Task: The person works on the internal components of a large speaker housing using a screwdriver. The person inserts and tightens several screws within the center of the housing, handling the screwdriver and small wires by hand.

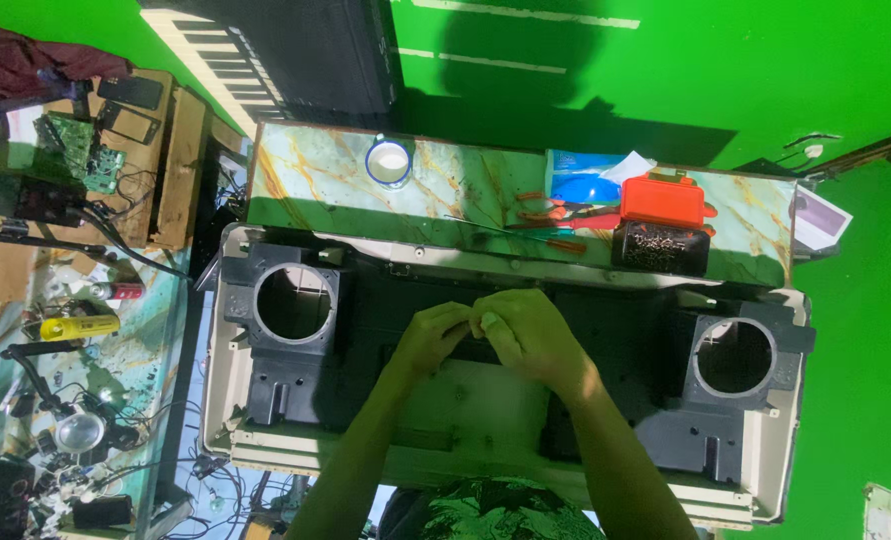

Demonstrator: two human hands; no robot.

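Both hands meet at the middle of the opened keyboard casing (265, 440), fingertips pinched together on something small at the far edge of the pale centre panel (465, 410). What they pinch is too small to tell. The left hand (430, 338) and the right hand (525, 335) touch each other, curled and closed, equally near that spot. The casing's long axis runs left to right across the person, directly under the hands. Either side sit two round speaker openings, one left (293, 302) and one right (733, 357). Just beyond the hands, on the marbled tabletop (445, 185), lie a tape roll (388, 162), red-handled pliers (555, 215) and an orange box (662, 198). Far left, circuit boards (80, 150) and a yellow tube (80, 327).
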